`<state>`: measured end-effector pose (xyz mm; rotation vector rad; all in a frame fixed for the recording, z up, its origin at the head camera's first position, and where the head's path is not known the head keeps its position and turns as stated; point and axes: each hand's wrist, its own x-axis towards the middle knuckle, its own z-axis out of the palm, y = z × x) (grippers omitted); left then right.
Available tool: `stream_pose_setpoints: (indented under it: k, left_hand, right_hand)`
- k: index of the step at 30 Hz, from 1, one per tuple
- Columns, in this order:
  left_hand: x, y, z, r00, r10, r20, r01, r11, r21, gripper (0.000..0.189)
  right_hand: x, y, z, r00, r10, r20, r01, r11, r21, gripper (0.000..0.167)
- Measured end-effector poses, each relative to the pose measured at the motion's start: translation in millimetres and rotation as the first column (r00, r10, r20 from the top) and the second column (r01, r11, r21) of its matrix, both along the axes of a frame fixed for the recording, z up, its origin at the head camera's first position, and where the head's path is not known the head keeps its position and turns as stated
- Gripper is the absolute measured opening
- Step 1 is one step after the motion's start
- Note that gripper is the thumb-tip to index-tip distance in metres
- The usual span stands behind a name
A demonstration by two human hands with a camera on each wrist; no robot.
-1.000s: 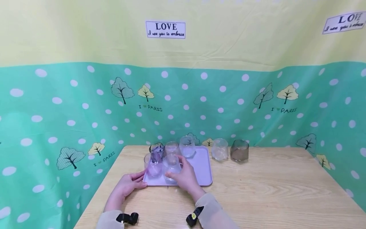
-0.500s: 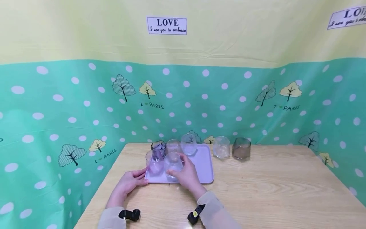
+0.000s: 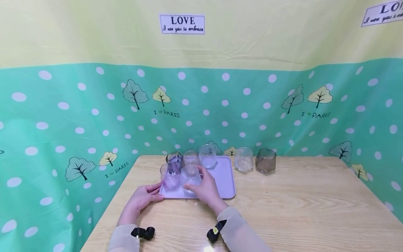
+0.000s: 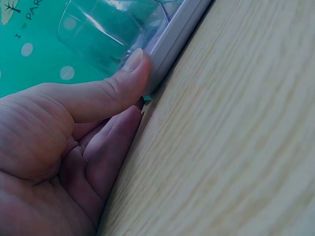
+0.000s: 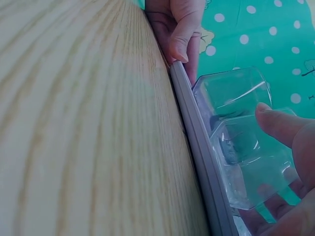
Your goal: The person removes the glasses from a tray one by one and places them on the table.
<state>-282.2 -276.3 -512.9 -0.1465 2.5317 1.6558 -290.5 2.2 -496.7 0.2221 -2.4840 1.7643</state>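
A lilac tray (image 3: 225,178) lies on the table with several drinking glasses on it. My left hand (image 3: 143,199) grips the tray's front left corner, its thumb on the rim (image 4: 165,51) and its fingers lower at the side. My right hand (image 3: 206,187) holds a clear glass (image 3: 190,172) at the tray's front, thumb on the near side. Left of it stands a pink-purple glass (image 3: 170,177). Behind these are a dark patterned glass (image 3: 174,158), a faintly tinted glass (image 3: 190,156) and another clear glass (image 3: 207,155). Whether the held glass touches the tray, I cannot tell.
Right of the tray, a clear glass (image 3: 243,159) and a smoky brown glass (image 3: 266,161) stand on the wooden table (image 3: 302,206). A green and yellow printed curtain (image 3: 220,94) hangs behind and at both sides.
The head view has tilted down slightly, so the whole scene sits higher in it. Both hands and the glasses keep practically the same places relative to the tray.
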Motion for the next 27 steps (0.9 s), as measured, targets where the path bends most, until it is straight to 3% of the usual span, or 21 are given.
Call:
stream_pose_setpoints:
  k: [9, 16, 27]
  left_hand:
    - [3.3, 3.3, -0.5, 1.0, -0.001, 0.014, 0.001, 1.0, 0.011, 0.073]
    - [0.6, 2.7, 2.8, 1.0, -0.016, 0.003, 0.016, 1.0, -0.01, 0.074]
    - [-2.3, 0.8, 2.4, 1.0, -0.004, 0.023, 0.005, 1.0, -0.008, 0.074]
  right_hand:
    - [1.0, 4, -2.0, 1.0, 0.007, 0.009, -0.007, 1.0, -0.015, 0.098]
    - [2.6, 16, 6.1, 0.999, 0.004, 0.044, 0.001, 0.994, -0.109, 0.092]
    - [13.0, 79, 17.7, 0.996, 0.057, 0.065, -0.041, 0.975, -0.218, 0.083]
